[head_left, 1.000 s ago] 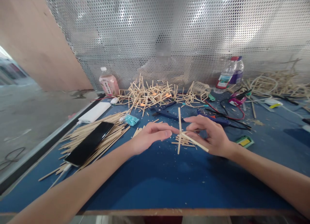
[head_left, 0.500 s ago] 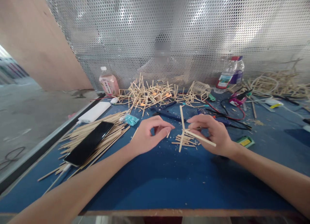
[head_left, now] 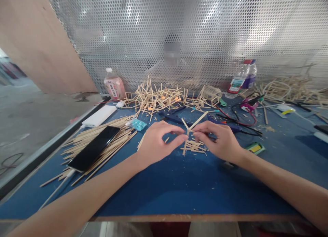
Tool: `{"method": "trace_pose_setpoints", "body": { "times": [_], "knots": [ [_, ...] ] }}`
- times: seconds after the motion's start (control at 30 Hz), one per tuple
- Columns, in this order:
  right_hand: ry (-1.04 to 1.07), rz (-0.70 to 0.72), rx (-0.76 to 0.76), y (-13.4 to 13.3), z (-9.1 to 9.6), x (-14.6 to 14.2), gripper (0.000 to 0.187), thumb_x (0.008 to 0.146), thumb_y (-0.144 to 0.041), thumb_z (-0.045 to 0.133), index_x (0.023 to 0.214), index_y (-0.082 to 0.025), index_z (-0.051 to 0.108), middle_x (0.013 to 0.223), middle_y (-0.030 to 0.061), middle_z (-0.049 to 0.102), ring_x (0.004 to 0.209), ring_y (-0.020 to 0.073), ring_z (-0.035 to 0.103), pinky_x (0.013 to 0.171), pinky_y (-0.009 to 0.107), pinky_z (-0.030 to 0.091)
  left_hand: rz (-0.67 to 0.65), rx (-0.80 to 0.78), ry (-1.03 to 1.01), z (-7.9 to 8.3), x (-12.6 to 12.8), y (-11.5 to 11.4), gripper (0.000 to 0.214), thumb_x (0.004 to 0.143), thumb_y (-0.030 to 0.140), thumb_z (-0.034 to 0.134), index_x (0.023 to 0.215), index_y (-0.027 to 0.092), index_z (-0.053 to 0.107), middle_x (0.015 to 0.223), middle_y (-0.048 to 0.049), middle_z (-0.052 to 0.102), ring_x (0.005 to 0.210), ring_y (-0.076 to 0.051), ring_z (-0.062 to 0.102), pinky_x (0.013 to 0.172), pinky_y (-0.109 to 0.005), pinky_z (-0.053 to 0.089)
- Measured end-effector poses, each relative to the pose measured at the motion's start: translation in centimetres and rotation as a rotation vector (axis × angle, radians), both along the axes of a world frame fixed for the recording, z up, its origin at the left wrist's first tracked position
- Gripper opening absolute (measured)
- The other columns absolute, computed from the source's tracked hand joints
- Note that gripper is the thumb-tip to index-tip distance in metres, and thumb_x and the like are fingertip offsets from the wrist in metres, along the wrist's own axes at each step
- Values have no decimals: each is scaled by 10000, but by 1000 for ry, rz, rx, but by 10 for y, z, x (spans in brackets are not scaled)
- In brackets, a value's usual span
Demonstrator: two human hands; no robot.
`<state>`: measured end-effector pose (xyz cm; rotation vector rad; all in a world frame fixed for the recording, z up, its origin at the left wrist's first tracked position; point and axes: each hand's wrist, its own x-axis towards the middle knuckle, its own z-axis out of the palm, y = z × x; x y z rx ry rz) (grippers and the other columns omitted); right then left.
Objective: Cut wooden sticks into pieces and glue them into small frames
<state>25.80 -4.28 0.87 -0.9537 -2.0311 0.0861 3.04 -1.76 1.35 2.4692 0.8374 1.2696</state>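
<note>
A small three-armed joint of wooden sticks (head_left: 199, 120) is held up over the table between my hands. My right hand (head_left: 221, 137) pinches it near its centre with thumb and forefinger. From the other side, my left hand (head_left: 156, 141) closes thumb and forefinger on the joint; its fingertips partly hide the centre. One arm of the piece points down toward me, the other two spread up and away. Below lie cut short sticks (head_left: 196, 148) among small chips. Dark blue pliers (head_left: 174, 116) rest just beyond the hands.
At left, a black phone (head_left: 94, 148) lies on long sticks (head_left: 77, 141), near a white power bank (head_left: 99, 116) and blue packet (head_left: 138, 124). Behind are a heap of joined sticks (head_left: 159, 96), a pink bottle (head_left: 114, 86), clear bottles (head_left: 237, 80) and wires. A green-yellow item (head_left: 255, 148) sits at right.
The stick joint has turned, and its arms now point differently. My left hand has moved right to meet it; my right hand has shifted slightly left.
</note>
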Motion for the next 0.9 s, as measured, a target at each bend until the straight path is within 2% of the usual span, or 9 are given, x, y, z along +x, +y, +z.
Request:
{"method": "trace_pose_setpoints", "body": {
  "times": [0.13, 0.27, 0.4, 0.53, 0.67, 0.9],
  "knots": [
    [-34, -19, 8, 1, 0, 0, 57, 920, -245, 620, 929, -219, 671, 713, -26, 698, 546, 87, 588, 516, 217, 442, 32, -191, -20, 2, 3, -2, 215, 869, 441, 670, 929, 251, 752, 843, 4, 759, 790, -157, 666, 707, -289, 511],
    [-35, -23, 26, 2, -3, -1, 72, 916, -277, 633, 929, -217, 671, 788, -4, 723, 617, 107, 623, 575, 233, 467, 5, -245, -12, 0, 5, -2, 212, 843, 423, 697, 918, 234, 755, 836, 1, 757, 769, -150, 677, 660, -264, 511],
    [-49, -13, 11, 2, -6, -2, 77, 920, -286, 629, 944, -217, 654, 823, 3, 717, 641, 109, 617, 578, 230, 462, -34, -148, -2, -6, 6, 0, 160, 867, 381, 682, 874, 235, 745, 806, 16, 753, 751, -136, 667, 677, -261, 497],
    [-58, 23, 25, 1, -6, -1, 60, 912, -272, 642, 940, -218, 639, 803, -7, 698, 652, 107, 617, 596, 223, 465, -15, -41, -20, -10, 5, 3, 154, 875, 391, 681, 878, 249, 739, 791, 26, 741, 720, -123, 641, 687, -263, 482],
    [-53, 59, 51, 0, -6, -1, 57, 902, -261, 659, 936, -221, 637, 830, -1, 703, 705, 120, 639, 650, 234, 484, -22, 41, -4, -10, 3, 4, 150, 887, 388, 675, 897, 252, 737, 776, 25, 736, 709, -121, 634, 710, -275, 474],
    [-31, 120, 69, -4, -5, -3, 50, 878, -202, 679, 915, -216, 649, 778, -7, 686, 660, 114, 618, 623, 241, 490, -23, 173, -33, -11, 3, 3, 107, 876, 345, 699, 892, 246, 737, 719, 42, 735, 678, -115, 643, 783, -311, 453]
  ]
}}
